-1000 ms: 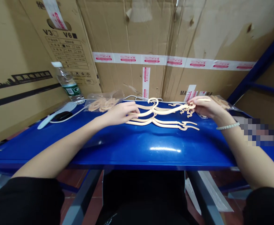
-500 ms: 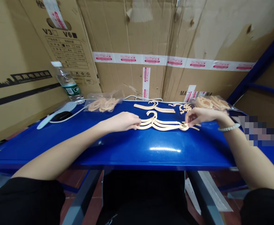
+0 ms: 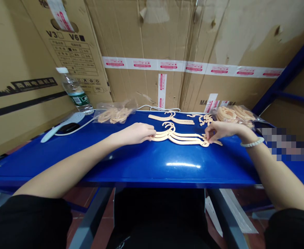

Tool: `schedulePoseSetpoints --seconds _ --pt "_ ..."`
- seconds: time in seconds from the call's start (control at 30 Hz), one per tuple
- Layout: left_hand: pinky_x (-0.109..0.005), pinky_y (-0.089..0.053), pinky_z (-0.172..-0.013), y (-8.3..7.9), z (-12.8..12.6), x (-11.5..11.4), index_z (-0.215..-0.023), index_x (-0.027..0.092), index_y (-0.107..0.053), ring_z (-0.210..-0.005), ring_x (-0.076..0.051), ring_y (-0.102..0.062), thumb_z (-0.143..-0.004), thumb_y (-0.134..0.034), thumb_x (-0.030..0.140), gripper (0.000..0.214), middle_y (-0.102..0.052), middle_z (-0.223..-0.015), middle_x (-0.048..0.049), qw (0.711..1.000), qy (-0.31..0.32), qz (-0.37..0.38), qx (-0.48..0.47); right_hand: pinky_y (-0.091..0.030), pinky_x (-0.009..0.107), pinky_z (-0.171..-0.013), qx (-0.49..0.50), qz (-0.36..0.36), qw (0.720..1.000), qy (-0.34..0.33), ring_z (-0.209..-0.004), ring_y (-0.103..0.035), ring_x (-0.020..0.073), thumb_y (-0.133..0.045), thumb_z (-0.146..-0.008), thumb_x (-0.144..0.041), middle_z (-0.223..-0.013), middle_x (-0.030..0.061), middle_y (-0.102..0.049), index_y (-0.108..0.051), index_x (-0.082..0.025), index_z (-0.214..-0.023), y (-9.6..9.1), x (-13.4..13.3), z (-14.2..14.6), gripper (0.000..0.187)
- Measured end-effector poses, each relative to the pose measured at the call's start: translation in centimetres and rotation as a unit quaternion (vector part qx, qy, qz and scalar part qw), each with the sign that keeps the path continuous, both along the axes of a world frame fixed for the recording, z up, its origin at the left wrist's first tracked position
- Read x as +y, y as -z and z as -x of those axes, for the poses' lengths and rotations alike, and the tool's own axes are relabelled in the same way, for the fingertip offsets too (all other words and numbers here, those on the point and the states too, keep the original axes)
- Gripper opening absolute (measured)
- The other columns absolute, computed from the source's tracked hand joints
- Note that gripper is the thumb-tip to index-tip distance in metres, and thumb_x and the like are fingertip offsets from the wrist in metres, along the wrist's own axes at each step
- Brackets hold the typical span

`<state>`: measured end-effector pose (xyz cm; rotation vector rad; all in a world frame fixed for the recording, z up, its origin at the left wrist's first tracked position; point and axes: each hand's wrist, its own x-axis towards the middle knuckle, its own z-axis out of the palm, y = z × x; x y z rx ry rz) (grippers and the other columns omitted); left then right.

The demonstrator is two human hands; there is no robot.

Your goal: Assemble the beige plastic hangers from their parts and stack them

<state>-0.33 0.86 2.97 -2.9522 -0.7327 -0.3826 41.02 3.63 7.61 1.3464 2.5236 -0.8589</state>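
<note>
Several beige clothes hangers lie together on the blue table, their hooks pointing to the back. My left hand is closed around their left ends. At the right ends, my right hand pinches a hanger where a small ring-like part shows; its fingertips partly hide this spot. A thin beige strip sticks out under the right hand. Behind these lies another beige hanger group, touched by neither hand. Small curved beige pieces lie just behind my right hand.
A clear bag of beige parts lies at the back left, another bag at the back right. A water bottle, a pale blue brush and a black object with a cable stand left. Cardboard boxes wall the back.
The hooks of the held hangers have spread slightly apart. My right hand has shifted a little at the right ends; my left hand is almost where it was.
</note>
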Motion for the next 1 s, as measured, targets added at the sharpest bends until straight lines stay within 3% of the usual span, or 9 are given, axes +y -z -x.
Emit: schedulePoseSetpoints --seconds 0.2,0.4,0.6,0.8,1.0 --pt "-0.027 -0.046 -0.069 0.7 -0.1 0.4 -0.096 0.019 -0.069 -0.084 -0.019 -0.064 -0.101 -0.048 0.028 0.023 -0.066 -0.093 -0.0062 0.999 -0.014 -0.040 -0.024 -0.047 0.031 -0.062 0.003 -0.067 0.997 0.041 -0.066 -0.066 0.0216 -0.075 -0.067 -0.052 -0.072 0.0052 -0.073 -0.072 -0.019 -0.076 0.3 0.6 -0.2 0.034" --pt "-0.026 -0.044 -0.068 0.4 0.1 0.2 -0.096 0.019 -0.066 -0.087 -0.019 -0.064 -0.097 -0.054 0.025 0.014 -0.068 -0.096 -0.0057 0.998 -0.016 -0.069 -0.004 -0.046 0.033 -0.064 -0.006 -0.124 0.992 0.032 -0.070 -0.066 0.0236 -0.067 -0.073 -0.049 -0.076 0.0073 -0.073 -0.073 -0.019 -0.079 -0.4 -0.1 0.1 0.031" --pt "-0.025 -0.044 -0.067 -0.1 0.0 -0.4 -0.099 0.019 -0.064 -0.088 -0.019 -0.064 -0.096 -0.055 0.027 0.013 -0.068 -0.102 -0.0066 0.994 -0.016 -0.108 -0.002 -0.046 0.032 -0.067 0.033 -0.251 0.967 0.042 -0.071 -0.065 0.0218 -0.057 -0.081 -0.034 -0.085 0.0073 -0.074 -0.072 -0.019 -0.092 -1.5 -1.7 1.9 0.024" --pt "-0.026 -0.041 -0.063 -0.1 -0.1 -0.4 -0.095 0.018 -0.063 -0.081 -0.018 -0.063 -0.098 -0.051 0.030 0.017 -0.067 -0.094 -0.0060 0.991 -0.014 -0.132 0.026 -0.048 0.031 -0.067 0.036 -0.272 0.962 0.012 -0.073 -0.067 0.0218 -0.053 -0.083 -0.030 -0.087 0.0081 -0.075 -0.071 -0.019 -0.091 -0.6 -1.7 3.1 0.023" --pt "-0.028 -0.041 -0.063 0.1 0.6 0.6 -0.091 0.018 -0.064 -0.082 -0.019 -0.064 -0.099 -0.050 0.030 0.019 -0.068 -0.092 -0.0051 0.990 -0.046 -0.128 0.028 -0.049 0.029 -0.066 0.020 -0.316 0.948 0.014 -0.072 -0.069 0.0206 -0.049 -0.086 -0.030 -0.086 0.0067 -0.076 -0.072 -0.019 -0.090 -0.3 -1.0 1.9 0.026"
